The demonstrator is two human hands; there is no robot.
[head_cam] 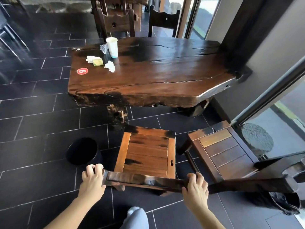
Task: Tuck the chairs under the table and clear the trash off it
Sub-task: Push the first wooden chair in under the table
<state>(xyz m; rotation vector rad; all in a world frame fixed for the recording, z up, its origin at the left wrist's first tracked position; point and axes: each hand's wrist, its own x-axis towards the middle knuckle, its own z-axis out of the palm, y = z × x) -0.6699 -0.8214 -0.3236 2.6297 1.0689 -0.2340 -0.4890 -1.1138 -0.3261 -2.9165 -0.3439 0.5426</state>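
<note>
A thick dark wooden table (165,76) stands ahead. On its far left corner lie a white paper cup (112,46), crumpled clear plastic (104,48), white tissues (110,66) and a small yellow-green packet (97,61). A wooden chair (146,154) stands pulled out in front of me, its seat clear of the table. My left hand (92,177) grips the left end of its top back rail and my right hand (195,185) grips the right end. A second chair (222,152) stands pulled out at the right, angled.
A black round bin (82,151) sits on the dark tiled floor left of the chair. Two more chairs (117,22) stand at the table's far side. A glass door and dark pillar (257,47) bound the right side. A red number sticker (82,71) marks the table.
</note>
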